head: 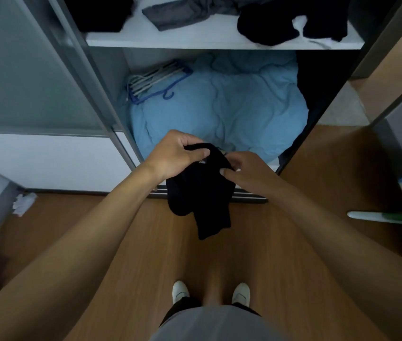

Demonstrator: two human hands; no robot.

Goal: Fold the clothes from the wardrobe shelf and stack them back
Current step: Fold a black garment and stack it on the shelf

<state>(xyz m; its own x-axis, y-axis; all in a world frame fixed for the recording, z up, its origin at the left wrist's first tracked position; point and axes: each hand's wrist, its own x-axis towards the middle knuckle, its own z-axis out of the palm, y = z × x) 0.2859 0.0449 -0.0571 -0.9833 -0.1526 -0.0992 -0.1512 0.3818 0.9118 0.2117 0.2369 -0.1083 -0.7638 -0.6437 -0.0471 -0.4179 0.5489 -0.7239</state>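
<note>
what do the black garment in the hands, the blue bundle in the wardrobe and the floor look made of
Black garment: soft matte fabric, maybe knit; it droops limp from the left hand and right hand. Blue bundle: thin cloth, likely cotton bedding; creased and puffy. Floor: wood or wood-look laminate; brown grain, faint sheen.

I see the shelf [219, 41] bare along its front edge, from the left corner to the middle. A grey garment [182, 14] blocks the back, a black heap [281, 23] the right end. Below, blue bedding [219, 107] and hangers [155, 80] fill the compartment; the sliding door [35, 70] closes off the left.
</note>
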